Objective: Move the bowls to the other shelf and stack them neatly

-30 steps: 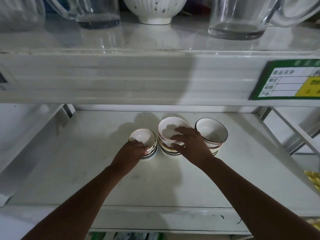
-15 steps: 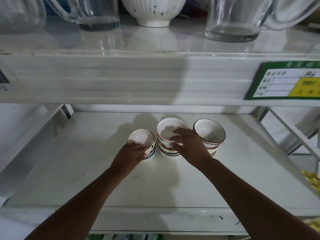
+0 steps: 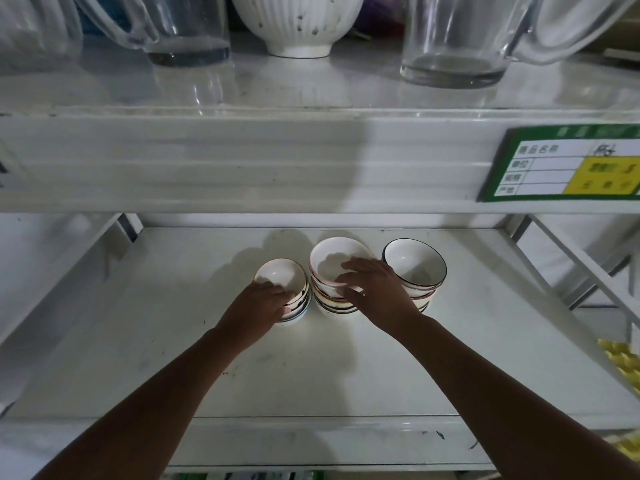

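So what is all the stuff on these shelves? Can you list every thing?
left bowl stack: one stack, white bowls, gold-rimmed bowl on top, lower shelf.
middle bowl stack: one stack, white, pink-rimmed bowl on top, lower shelf.
right bowl stack: one stack, white, black-rimmed bowl on top, lower shelf.
ribbed bowl: one, white with dark specks, upper shelf.
glass jugs: at least two, clear, upper shelf.
shelf label: one, green, white and yellow, upper shelf edge, right.
lower shelf: one, white.
left hand: grips the left bowl stack.
right hand: fingers spread over the middle bowl stack's top bowl.
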Available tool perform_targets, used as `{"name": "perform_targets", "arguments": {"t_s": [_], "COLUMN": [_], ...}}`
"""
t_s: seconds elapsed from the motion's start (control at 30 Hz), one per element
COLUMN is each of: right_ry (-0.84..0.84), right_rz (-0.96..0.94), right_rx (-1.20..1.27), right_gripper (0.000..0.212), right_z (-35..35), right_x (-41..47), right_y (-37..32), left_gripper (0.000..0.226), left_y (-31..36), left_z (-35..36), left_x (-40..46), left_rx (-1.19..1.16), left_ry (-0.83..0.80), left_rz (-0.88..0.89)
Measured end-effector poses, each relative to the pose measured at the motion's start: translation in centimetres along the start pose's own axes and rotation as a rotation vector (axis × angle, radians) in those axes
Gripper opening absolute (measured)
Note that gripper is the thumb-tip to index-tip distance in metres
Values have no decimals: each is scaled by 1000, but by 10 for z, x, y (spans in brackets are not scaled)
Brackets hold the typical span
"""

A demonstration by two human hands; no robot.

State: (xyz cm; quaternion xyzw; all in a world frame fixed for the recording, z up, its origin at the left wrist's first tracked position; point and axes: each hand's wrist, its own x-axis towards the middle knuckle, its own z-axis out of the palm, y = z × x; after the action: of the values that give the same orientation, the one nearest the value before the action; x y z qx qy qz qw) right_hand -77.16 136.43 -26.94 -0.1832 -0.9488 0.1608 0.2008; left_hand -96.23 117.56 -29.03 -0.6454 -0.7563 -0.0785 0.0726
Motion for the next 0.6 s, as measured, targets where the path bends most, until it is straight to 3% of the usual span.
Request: {"name": "perform_targets", "arguments": {"t_s": [0.27,0.47,0.6], "right_ry": [-7,118,182], "right_rz": [41,113,217], "right_rx": [50,-37,-65], "right_gripper": [27,36,28], "right_z": [-12,-34,-53], "right_x": [-2,-12,-22], "right_y": [2,15,30], "left_gripper": [39,41,40], "left_y": [-4,2,7], "left_z": [1,2,2], "left_x": [2,-3,-2], "left_rx": [-119,-130,-127], "left_ry": [-6,52,103], "left_rz": [-66,-79,-116]}}
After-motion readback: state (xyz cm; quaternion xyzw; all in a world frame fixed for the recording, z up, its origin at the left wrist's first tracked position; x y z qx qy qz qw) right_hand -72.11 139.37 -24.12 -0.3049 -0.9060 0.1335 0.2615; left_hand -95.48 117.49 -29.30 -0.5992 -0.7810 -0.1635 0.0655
